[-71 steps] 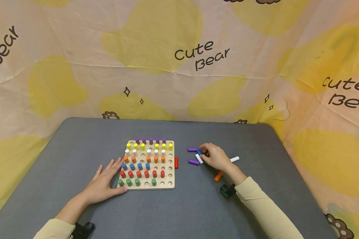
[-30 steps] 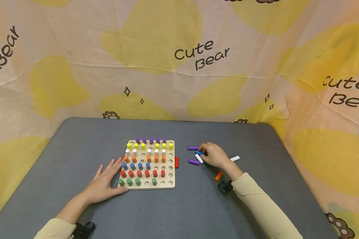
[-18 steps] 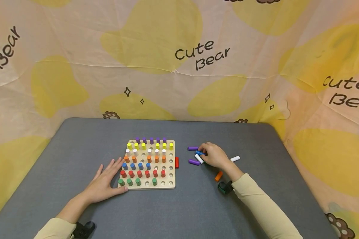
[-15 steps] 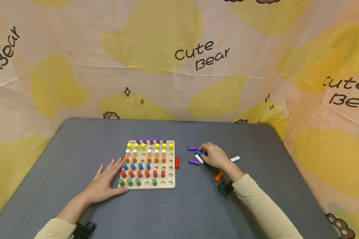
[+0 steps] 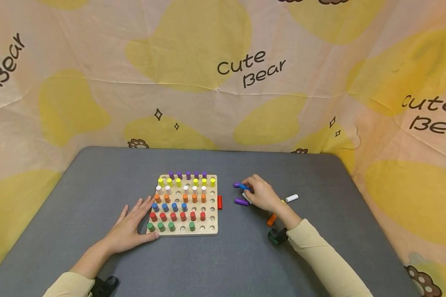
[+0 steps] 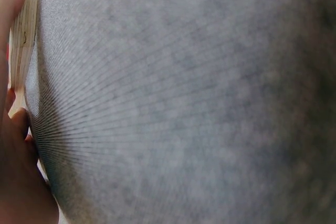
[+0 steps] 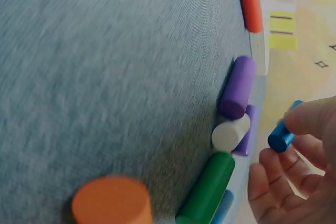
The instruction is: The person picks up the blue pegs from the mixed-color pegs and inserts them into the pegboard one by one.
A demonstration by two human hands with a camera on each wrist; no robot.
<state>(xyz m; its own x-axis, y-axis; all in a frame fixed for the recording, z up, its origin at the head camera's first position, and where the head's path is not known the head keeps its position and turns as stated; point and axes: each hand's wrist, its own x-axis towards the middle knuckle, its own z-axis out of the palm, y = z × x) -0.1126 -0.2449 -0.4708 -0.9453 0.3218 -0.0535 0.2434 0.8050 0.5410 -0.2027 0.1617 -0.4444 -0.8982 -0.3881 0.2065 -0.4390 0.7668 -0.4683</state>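
Observation:
My right hand [image 5: 263, 195] pinches a blue peg [image 5: 244, 187] between thumb and fingers, lifted off the table in the right wrist view. Around it lie two purple pegs [image 5: 241, 202], a white peg [image 7: 227, 136] partly covered by the hand in the head view, and a green peg [image 7: 207, 187]. My left hand [image 5: 128, 231] lies along the left side of the wooden pegboard [image 5: 208, 233], fingers spread and straight. Its thumb touches the front left corner. Rows of purple, yellow, white, orange, blue, red and green pegs stand upright in the board, among some bare holes.
A red peg [image 5: 219, 202] lies against the board's right edge. An orange peg [image 5: 271, 219] and another white peg [image 5: 291, 198] are by the right wrist. Another blue peg [image 7: 223, 207] shows beside the green one. A printed cloth [image 5: 193, 103] hangs behind the grey table [image 5: 178, 268].
The right hand has picked up the blue peg from among the loose pegs and moved slightly up and left. A bit of yellow now shows by the right wrist. The left hand stays put.

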